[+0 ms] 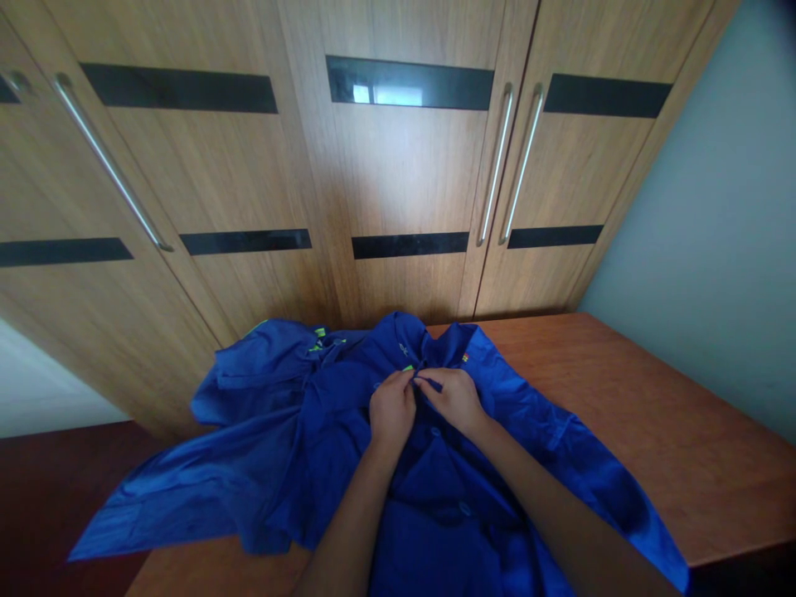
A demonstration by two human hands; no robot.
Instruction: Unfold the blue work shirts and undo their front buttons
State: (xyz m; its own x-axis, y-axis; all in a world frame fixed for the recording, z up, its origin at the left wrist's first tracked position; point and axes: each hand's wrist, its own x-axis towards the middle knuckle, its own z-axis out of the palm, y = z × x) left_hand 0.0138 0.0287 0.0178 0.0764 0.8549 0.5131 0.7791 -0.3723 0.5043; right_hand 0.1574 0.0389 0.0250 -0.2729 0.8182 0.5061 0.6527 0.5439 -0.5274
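Observation:
A bright blue shirt [298, 448] with small green marks lies spread over a brown wooden table [672, 431]. My left hand [391, 408] and my right hand [453, 396] meet at the shirt's front, just below the collar. Both pinch the fabric edges together there, fingers closed on the cloth. Round blue buttons run down the front below my hands. One sleeve hangs off the table's left side.
A wooden wardrobe [398, 191] with long metal handles and black stripes stands right behind the table. A pale wall [734, 249] borders the right side. Dark floor [43, 489] shows at the lower left.

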